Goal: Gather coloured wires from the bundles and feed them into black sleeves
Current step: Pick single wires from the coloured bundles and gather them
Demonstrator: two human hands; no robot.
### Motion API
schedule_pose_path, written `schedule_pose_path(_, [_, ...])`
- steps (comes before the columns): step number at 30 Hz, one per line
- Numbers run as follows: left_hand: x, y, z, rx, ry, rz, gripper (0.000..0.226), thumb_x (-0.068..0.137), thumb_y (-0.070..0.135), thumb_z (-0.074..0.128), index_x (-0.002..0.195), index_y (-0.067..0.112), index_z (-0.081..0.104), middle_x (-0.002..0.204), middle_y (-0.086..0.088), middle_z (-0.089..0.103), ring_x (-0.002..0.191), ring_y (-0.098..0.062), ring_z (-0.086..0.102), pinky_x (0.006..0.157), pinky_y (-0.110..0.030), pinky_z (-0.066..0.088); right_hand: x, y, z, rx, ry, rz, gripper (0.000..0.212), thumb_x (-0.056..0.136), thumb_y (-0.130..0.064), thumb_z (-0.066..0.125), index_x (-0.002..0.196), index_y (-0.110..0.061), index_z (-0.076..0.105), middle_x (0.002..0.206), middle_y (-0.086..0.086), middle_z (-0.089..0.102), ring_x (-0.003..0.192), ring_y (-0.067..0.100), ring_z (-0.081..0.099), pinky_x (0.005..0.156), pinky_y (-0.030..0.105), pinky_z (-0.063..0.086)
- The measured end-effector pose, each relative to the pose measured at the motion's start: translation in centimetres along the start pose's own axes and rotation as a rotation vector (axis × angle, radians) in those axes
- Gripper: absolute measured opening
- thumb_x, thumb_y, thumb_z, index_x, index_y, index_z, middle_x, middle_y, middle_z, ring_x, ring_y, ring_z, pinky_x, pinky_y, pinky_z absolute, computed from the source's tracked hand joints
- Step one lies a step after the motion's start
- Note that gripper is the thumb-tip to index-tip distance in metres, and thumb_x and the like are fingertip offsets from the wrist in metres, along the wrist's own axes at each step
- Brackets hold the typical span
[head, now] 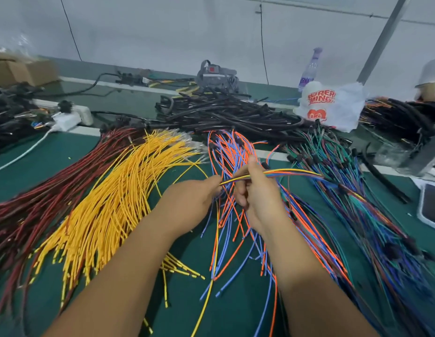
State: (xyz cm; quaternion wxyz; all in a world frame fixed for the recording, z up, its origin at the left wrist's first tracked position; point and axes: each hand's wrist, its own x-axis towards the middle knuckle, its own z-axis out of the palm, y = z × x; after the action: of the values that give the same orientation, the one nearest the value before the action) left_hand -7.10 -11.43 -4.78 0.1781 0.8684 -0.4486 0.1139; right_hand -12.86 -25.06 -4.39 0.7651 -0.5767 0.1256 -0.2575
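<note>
A small bunch of coloured wires (pixel 282 173), yellow, orange, blue and dark red among them, is held above the green mat (pixel 65 152) near the middle of the scene. The bunch is pinched at its left end by the left hand (pixel 194 198), whose fingers are curled on it, and it is gripped a little further right by the right hand (pixel 256 190), thumb up and fingers wrapped around it. From the right hand the bunch runs out to the right, roughly level, over the mixed wires below. Under and around the hands lies the orange and blue bundle (pixel 232 152), spread in loops toward the far side and in loose ends toward the near side. To the left of it the yellow bundle (pixel 119 190) is fanned across the mat, and further left the dark red bundle (pixel 53 186) lies beside it. To the right, a bundle of green, blue and dark wires (pixel 338 171) with small black ends stretches from far to near. The black sleeves (pixel 223 113) are piled at the far side, behind the coloured bundles, well apart from the hands. Just right of that pile a white plastic bag (pixel 333 103) with red print is seen, with a clear bottle (pixel 310 69) behind it. At the far left a cardboard box (pixel 19 70) and a white power strip (pixel 70 116) are seen.
</note>
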Motion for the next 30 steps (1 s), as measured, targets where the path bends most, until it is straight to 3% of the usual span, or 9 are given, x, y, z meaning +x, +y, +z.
schedule_pose_path(4, [0.0,0.0,0.3,0.086,-0.001,0.041,0.033,0.092,0.032,0.021,0.118,0.026,0.040,0.081,-0.005,0.059,0.076,-0.032,0.057,0.052,-0.036,0.027,-0.5,0.4,0.6,-0.247,-0.089,-0.012,0.034,0.097,-0.024,0.056,0.065,-0.017,0.046,0.039,-0.002,0.037,0.031,0.011,0.027,0.035,0.016,0.020])
schedule_pose_path(7, [0.1,0.3,-0.2,-0.176,-0.047,-0.033,0.024,0.099,0.034,0.027,0.094,0.018,0.044,0.076,-0.001,0.053,0.075,-0.023,0.054,0.061,-0.039,0.037,-0.6,0.2,0.7,-0.234,-0.040,-0.015,0.036,0.099,-0.026,0.051,0.065,-0.015,0.046,0.041,-0.003,0.044,0.031,0.010,0.034,0.034,0.014,0.026])
schedule_pose_path(10, [0.0,0.6,-0.8,-0.574,-0.032,-0.033,0.028,0.102,0.025,0.040,0.076,0.019,0.050,0.063,0.008,0.042,0.058,-0.003,0.041,0.057,-0.028,0.032,-0.5,-0.1,0.5,-0.100,0.018,0.013,0.037,0.102,-0.025,0.046,0.066,-0.014,0.046,0.040,-0.002,0.045,0.033,0.010,0.036,0.034,0.015,0.026])
schedule_pose_path(13, [0.2,0.4,-1.3,-0.869,0.018,-0.131,0.028,0.102,0.018,0.042,0.088,0.007,0.063,0.057,0.011,0.030,0.049,-0.002,0.027,0.049,-0.023,0.026,-0.4,-0.3,0.1,0.045,0.056,0.033,0.035,0.103,-0.024,0.044,0.069,-0.015,0.043,0.042,-0.002,0.043,0.032,0.010,0.033,0.035,0.016,0.023])
schedule_pose_path(16, [0.4,-0.4,-1.6,-1.106,0.064,-0.263,0.026,0.101,0.013,0.042,0.097,0.012,0.068,0.057,0.007,0.027,0.048,-0.007,0.023,0.047,-0.018,0.022,-0.2,-0.4,-0.3,0.127,0.049,0.049,0.036,0.103,-0.027,0.044,0.069,-0.016,0.040,0.044,-0.002,0.043,0.033,0.010,0.032,0.037,0.017,0.021])
schedule_pose_path(20, [0.5,-1.0,-1.7,-1.106,0.154,-0.330,0.019,0.095,0.014,0.055,0.087,0.015,0.072,0.055,0.000,0.042,0.048,-0.014,0.040,0.051,-0.024,0.037,-0.4,-0.4,-0.3,0.063,-0.008,0.054,0.032,0.101,-0.027,0.049,0.070,-0.017,0.048,0.048,-0.004,0.047,0.036,0.010,0.036,0.039,0.019,0.023])
schedule_pose_path(23, [0.5,-1.4,-2.2,-1.275,0.370,-0.517,0.013,0.086,0.016,0.068,0.075,0.011,0.071,0.052,0.002,0.054,0.047,-0.013,0.054,0.052,-0.024,0.050,-0.7,-0.6,-0.1,0.017,-0.030,0.000,0.032,0.099,-0.023,0.052,0.068,-0.017,0.056,0.049,-0.005,0.049,0.036,0.009,0.039,0.037,0.017,0.029])
schedule_pose_path(26, [0.8,-2.1,-2.7,-1.527,0.530,-0.643,0.025,0.093,0.032,0.058,0.084,0.012,0.069,0.067,0.001,0.066,0.066,-0.016,0.066,0.069,-0.030,0.058,-0.9,-0.8,0.1,0.007,-0.043,-0.056,0.031,0.099,-0.022,0.052,0.070,-0.014,0.056,0.050,-0.004,0.051,0.036,0.009,0.041,0.037,0.017,0.030])
schedule_pose_path(30, [1.1,-0.7,-2.4,-1.769,0.274,-0.486,0.056,0.098,0.054,0.021,0.114,0.020,0.062,0.113,-0.004,0.070,0.113,-0.020,0.062,0.097,-0.040,0.043,-1.4,-0.7,0.6,-0.008,-0.087,-0.066,0.031,0.097,-0.025,0.053,0.068,-0.016,0.058,0.049,-0.003,0.051,0.035,0.010,0.042,0.037,0.017,0.031])
